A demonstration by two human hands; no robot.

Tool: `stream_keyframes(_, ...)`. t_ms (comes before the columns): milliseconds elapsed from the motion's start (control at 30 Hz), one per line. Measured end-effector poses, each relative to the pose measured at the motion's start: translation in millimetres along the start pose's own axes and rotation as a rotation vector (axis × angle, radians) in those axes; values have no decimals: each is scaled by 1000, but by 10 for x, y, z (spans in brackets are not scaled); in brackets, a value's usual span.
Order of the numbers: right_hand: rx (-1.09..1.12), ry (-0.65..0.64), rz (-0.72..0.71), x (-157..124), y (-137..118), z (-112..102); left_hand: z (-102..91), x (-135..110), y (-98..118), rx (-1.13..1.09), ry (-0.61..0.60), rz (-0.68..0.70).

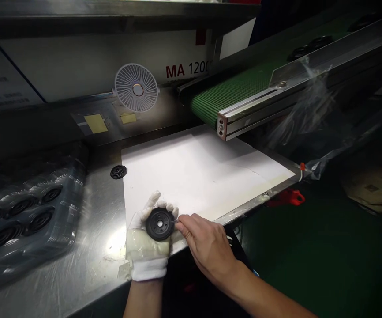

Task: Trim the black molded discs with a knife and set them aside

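In the head view, my left hand (pixel 149 232) wears a white glove with a coated palm. Its fingers curl around a black round wheel-like part (pixel 159 224), whose face with a light centre hole is turned up. My bare right hand (pixel 207 240) is closed in a pinch at the right edge of that part. A thin greyish bit shows at its fingertips; what it is I cannot make out. Another black ringed part (pixel 118 172) lies left of the hands, by the edge of the white sheet (pixel 191 172).
Clear plastic trays (pixel 35 212) with several black round parts stand at the left. A green conveyor belt (pixel 240 90) carries black parts at upper right, its metal end overhanging the sheet. A white fan (pixel 136 87) stands behind. Red-handled tool (pixel 292 197) hangs by the table's right edge.
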State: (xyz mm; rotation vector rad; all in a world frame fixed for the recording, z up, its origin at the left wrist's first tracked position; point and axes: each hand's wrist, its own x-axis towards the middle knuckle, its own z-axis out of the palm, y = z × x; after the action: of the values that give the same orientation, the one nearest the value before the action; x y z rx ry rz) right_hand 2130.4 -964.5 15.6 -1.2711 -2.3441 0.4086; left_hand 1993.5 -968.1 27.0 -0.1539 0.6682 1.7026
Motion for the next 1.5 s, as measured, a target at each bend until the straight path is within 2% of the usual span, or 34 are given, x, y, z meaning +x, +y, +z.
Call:
stream_keyframes(300, -60, 27, -43, -71, -119, 111, 48, 73, -129, -30, 98, 231)
stream_keyframes(533, -20, 16, -31, -46, 4, 44, 11, 26, -107, 31, 50, 67)
stream_keyframes(733, -31, 38, 2, -80, -22, 62, 33, 91, -196, -17, 59, 221)
stream_keyframes(900, -6, 30, -29, -104, -114, 114, 29, 88, -177, -17, 59, 246)
stream_keyframes(1100, 9, 36, -31, -44, -6, 29, -17, -6, -53, 36, -35, -38)
stream_keyframes(1233, -28, 50, 6, -43, 11, 17, -3, 39, -66, 16, 5, 32)
stream_keyframes(1433, -42, 49, -56, -120, -132, 107, 43, 90, -122, -12, 59, 157)
stream_keyframes(1500, -38, 54, -67, -125, -136, 102, 34, 51, -110, 20, 41, 144)
